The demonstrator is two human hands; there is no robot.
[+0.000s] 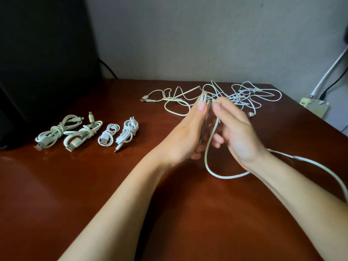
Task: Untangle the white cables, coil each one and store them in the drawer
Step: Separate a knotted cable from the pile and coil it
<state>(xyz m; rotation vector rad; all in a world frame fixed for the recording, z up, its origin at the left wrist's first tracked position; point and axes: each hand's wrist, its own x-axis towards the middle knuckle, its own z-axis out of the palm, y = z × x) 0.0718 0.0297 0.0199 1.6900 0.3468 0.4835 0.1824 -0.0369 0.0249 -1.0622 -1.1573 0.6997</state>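
Both hands meet upright over the middle of the table (94, 185), and between them we have one white cable (226, 178) part-wound. Our left hand (185, 134) stands with its fingers straight and close together, the thumb (202, 106) laid flat over several folds of the cable to pin them against the fingers, so it is narrow and holding. Our right hand (239, 132) is curled, its thumb and forefinger pinching the same cable just beside the left thumb tip. How the lower fingers lie we cannot tell, since the palms hide them. From the pinch the cable drops in a slack loop onto the table, passes under the right wrist and runs off toward the right edge. We judge it light, soft and limp, smooth enough to slide through a loose pinch, and springy enough for the folds to pop open if the thumb lifts. It is best taken on the cord itself, close to the folds, not by the plug, where we would expect the joint to be weak. Behind the hands lies the tangle (241, 96) of unsorted cables, and four coiled bundles (82, 132) sit in a row at the left. No drawer shows.
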